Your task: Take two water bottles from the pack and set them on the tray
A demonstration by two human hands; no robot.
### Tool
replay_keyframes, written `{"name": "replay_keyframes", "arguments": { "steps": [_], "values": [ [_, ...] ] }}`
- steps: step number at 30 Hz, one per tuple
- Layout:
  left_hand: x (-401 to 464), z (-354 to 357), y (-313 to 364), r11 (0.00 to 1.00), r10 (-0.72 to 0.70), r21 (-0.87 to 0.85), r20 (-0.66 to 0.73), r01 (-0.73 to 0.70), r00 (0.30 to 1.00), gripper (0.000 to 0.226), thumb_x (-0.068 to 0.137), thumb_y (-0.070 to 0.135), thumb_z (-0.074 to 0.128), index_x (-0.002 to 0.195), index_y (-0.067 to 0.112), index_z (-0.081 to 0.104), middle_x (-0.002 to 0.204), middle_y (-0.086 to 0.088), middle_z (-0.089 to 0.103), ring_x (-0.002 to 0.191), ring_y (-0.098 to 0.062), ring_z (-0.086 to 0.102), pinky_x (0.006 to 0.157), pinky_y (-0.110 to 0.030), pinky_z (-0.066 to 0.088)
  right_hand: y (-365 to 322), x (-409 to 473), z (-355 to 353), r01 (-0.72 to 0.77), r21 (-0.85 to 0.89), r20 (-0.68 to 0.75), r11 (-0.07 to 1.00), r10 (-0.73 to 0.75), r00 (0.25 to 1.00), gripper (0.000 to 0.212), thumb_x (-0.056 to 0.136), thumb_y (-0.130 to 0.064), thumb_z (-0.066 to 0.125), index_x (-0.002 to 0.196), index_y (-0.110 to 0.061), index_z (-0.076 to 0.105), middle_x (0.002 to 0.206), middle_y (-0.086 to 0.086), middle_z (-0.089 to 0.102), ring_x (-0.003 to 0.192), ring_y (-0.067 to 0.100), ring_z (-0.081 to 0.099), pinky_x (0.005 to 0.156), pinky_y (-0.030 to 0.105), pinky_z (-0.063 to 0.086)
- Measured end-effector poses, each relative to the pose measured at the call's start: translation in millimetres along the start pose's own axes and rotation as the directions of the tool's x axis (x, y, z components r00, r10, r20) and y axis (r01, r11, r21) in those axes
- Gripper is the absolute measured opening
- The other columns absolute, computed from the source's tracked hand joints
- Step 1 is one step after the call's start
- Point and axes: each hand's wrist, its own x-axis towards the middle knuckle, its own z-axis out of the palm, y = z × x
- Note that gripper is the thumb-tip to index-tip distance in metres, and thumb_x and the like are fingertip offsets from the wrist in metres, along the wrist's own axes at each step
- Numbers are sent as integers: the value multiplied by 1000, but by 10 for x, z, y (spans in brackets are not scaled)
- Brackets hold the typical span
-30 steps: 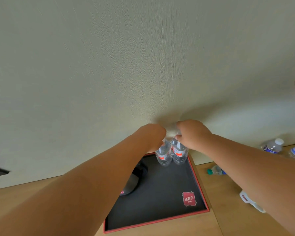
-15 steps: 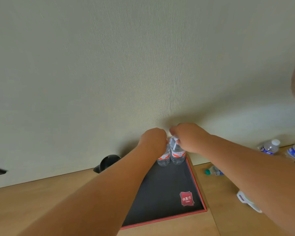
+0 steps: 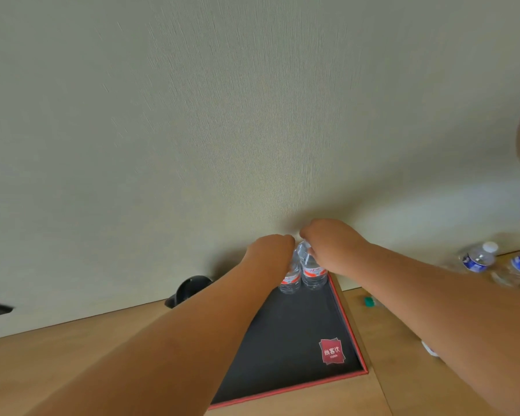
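Two clear water bottles with red labels stand upright side by side at the far right corner of a black tray with a red rim (image 3: pixel 350 322). My left hand (image 3: pixel 272 250) is closed over the top of the left bottle (image 3: pixel 290 280). My right hand (image 3: pixel 332 244) is closed over the top of the right bottle (image 3: pixel 312 273). Both caps are hidden under my fingers. A red square logo (image 3: pixel 331 351) is printed on the tray floor near its front right corner.
The tray lies on a wooden table against a pale wall. A black round object (image 3: pixel 189 291) sits left of the tray by the wall. To the right are two blue-labelled bottles (image 3: pixel 478 256), a green cap (image 3: pixel 369 301) and a white object (image 3: pixel 430 349).
The view has shifted, so the tray and bottles sit further right in the frame. Both hands stay on the bottle tops, and the black object now shows left of my left arm.
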Motion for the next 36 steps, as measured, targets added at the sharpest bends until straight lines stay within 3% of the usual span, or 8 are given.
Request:
{"name": "replay_keyframes", "arguments": {
  "steps": [5,8,11,13,18,23,30,36],
  "values": [
    [-14,17,-51,999,42,-27,-28,-43,999,31,97,11,64,123,5,49,108,-15,67,99,-32,67,73,-34,45,-8,-21,-11,-44,107,-7,993,45,999,28,102,-10,56,129,-10,61,128,9,65,114,25,64,90,31,48],
    [-15,47,-81,996,38,-81,-55,-43,998,36,97,12,66,127,7,47,105,-15,68,84,-25,59,70,-32,43,19,-23,22,-31,156,-46,987,38,998,32,101,-15,57,134,-13,57,131,8,62,118,26,61,90,32,45],
    [-11,76,-96,993,28,-115,-78,-37,997,33,98,14,65,126,8,47,93,-13,63,77,-23,52,67,-32,41,25,23,56,-1,169,-102,986,19,995,29,98,-14,61,127,-14,60,121,7,66,108,25,64,74,27,37],
    [2,88,-110,989,4,-146,-90,-18,996,30,98,16,64,124,9,49,87,-9,56,78,-24,52,66,-33,40,48,52,58,8,178,-108,984,11,994,26,97,-14,63,123,-13,62,115,7,68,101,25,64,72,26,35],
    [30,73,-125,974,-54,-223,-123,26,991,29,97,21,64,124,13,54,107,-13,67,98,-32,64,70,-34,45,114,84,13,20,146,-120,989,-2,993,10,95,-17,66,103,-11,63,102,8,69,78,20,48,67,29,35],
    [45,120,-147,972,-57,-234,-135,24,989,29,95,16,64,122,12,53,105,-15,66,97,-34,65,69,-34,45,50,81,2,30,121,-144,992,-12,990,13,95,-15,65,107,-11,63,103,8,69,92,27,65,67,27,33],
    [16,176,-68,981,-92,-184,-129,68,987,34,94,14,64,125,16,50,98,-12,65,95,-35,68,71,-38,53,-23,53,14,-25,92,-97,995,34,995,25,98,-12,60,123,-11,62,119,9,69,108,27,67,72,26,35],
    [-187,198,-190,978,-143,-181,-194,108,971,66,86,44,73,135,24,34,102,-5,68,89,-30,70,62,-34,47,-45,-140,-74,-67,148,-160,987,90,983,37,94,-29,61,130,-23,57,114,2,71,101,25,69,74,30,51]
  ]
}}
